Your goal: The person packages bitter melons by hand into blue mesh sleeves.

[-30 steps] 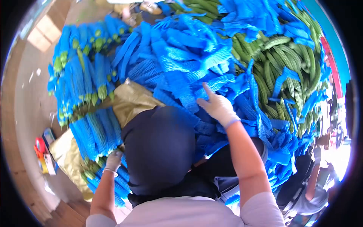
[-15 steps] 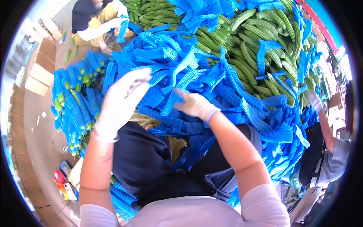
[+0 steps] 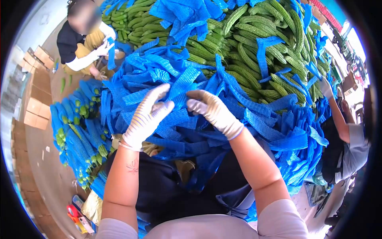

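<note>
Left hand (image 3: pixel 148 115), gloved, is part-open over the heap of loose blue mesh sleeves (image 3: pixel 139 65) — thumb and fingers visibly parted; right hand (image 3: pixel 217 113), also gloved, faces it with fingers bent inward, beside one mesh sleeve (image 3: pixel 183 81) lying between the two hands, and whether the right has hold of it cannot be told. Bare ridged green gourds (image 3: pixel 258 34) are piled beyond the heap, mesh-covered gourds (image 3: pixel 81 139) lie in rows to its left — a co-worker (image 3: pixel 85 44) crouches at upper left.
</note>
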`<act>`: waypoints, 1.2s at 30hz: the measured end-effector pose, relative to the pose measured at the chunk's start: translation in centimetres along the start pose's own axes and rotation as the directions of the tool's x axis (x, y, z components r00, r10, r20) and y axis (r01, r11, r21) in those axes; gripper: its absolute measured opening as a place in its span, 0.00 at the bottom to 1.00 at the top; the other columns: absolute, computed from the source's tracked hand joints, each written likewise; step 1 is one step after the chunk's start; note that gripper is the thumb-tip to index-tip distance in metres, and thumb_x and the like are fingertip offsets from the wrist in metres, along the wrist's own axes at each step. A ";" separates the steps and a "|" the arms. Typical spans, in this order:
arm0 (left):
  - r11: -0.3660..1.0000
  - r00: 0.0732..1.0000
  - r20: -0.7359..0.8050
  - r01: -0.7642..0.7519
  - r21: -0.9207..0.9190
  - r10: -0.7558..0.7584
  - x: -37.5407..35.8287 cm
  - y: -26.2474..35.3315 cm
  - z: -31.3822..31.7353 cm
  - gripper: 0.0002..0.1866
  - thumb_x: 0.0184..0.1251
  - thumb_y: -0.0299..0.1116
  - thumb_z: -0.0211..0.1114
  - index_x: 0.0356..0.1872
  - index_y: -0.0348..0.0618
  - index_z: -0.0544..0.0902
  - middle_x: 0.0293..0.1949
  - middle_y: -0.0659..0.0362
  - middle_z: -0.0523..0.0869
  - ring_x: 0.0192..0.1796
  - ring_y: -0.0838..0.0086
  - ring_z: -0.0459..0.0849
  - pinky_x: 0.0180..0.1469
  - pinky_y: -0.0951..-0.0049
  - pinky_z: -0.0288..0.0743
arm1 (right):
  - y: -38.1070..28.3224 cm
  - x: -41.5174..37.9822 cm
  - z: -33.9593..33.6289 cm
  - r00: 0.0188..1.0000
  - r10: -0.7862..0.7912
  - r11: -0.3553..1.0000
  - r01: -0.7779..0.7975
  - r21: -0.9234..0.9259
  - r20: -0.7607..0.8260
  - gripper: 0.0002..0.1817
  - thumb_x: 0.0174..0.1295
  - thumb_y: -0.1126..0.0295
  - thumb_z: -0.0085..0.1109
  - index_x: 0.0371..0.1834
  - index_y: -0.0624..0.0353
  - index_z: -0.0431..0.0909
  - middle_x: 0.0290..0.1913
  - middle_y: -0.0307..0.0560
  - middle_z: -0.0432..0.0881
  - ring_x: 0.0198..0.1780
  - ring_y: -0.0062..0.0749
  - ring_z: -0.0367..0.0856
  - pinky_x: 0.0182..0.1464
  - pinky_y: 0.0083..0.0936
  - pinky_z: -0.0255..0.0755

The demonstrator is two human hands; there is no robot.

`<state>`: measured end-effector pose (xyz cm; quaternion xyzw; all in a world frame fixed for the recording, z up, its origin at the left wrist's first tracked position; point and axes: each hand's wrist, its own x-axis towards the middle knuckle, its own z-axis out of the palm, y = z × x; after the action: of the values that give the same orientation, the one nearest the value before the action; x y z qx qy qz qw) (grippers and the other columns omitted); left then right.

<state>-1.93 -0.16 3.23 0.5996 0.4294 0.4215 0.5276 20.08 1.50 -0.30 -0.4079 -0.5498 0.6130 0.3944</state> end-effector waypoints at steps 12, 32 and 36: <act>0.953 0.993 0.025 0.119 -0.278 -0.117 0.5 -0.9 3.0 0.10 0.65 0.30 0.67 0.44 0.43 0.78 0.38 0.68 0.79 0.40 0.85 0.76 0.44 0.81 0.73 | 0.6 -0.3 2.7 0.990 -0.141 0.949 0.131 0.288 0.013 0.34 0.60 0.59 0.69 0.65 0.62 0.66 0.49 0.42 0.74 0.44 0.22 0.74 0.48 0.20 0.72; 0.888 0.992 -0.027 0.099 -0.450 -0.125 0.0 0.2 2.5 0.05 0.65 0.30 0.61 0.34 0.40 0.82 0.35 0.60 0.82 0.34 0.79 0.77 0.41 0.77 0.73 | 0.2 -0.3 -0.2 0.977 -0.207 0.930 0.182 0.321 0.047 0.20 0.66 0.67 0.60 0.59 0.63 0.76 0.38 0.36 0.81 0.37 0.14 0.74 0.44 0.13 0.70; 0.918 0.982 -0.173 0.004 -0.395 -0.079 -0.4 0.9 0.2 0.04 0.65 0.27 0.61 0.35 0.39 0.82 0.36 0.61 0.82 0.35 0.79 0.79 0.42 0.79 0.74 | -1.4 -0.2 -1.3 0.982 -0.056 0.991 0.076 0.107 -0.181 0.13 0.65 0.72 0.58 0.51 0.61 0.80 0.33 0.35 0.80 0.34 0.15 0.74 0.39 0.15 0.71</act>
<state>-1.84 -0.69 4.12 0.4302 0.3959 0.5419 0.6037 21.40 1.89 1.01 -0.4195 -0.4901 0.5909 0.4844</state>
